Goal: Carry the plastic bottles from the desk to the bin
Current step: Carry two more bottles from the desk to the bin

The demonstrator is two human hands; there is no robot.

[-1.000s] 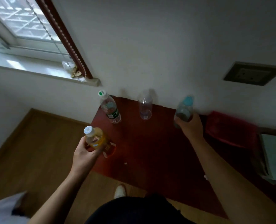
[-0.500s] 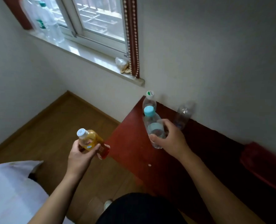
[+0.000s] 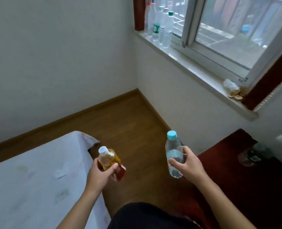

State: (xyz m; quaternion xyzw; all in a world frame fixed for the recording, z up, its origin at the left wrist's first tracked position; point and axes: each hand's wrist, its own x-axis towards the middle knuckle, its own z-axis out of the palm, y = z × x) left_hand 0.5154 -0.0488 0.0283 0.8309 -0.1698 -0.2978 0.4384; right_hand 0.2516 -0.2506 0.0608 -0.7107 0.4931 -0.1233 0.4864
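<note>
head: clear bottle point(image 3: 171, 147) in right hand point(image 3: 188, 166)

Near left, a bed point(image 3: 29, 179) under a pale sheet. Beyond it, brown wooden floor point(image 3: 133, 126) runs to the far corner, edged by a skirting board point(image 3: 62, 120) below white walls. Far right, a window point(image 3: 236, 30) over a white windowsill point(image 3: 194, 70). Sill bottles point(image 3: 163, 25) cluster at its left end, a crumpled wrapper point(image 3: 230, 85) sits at its right.
</note>
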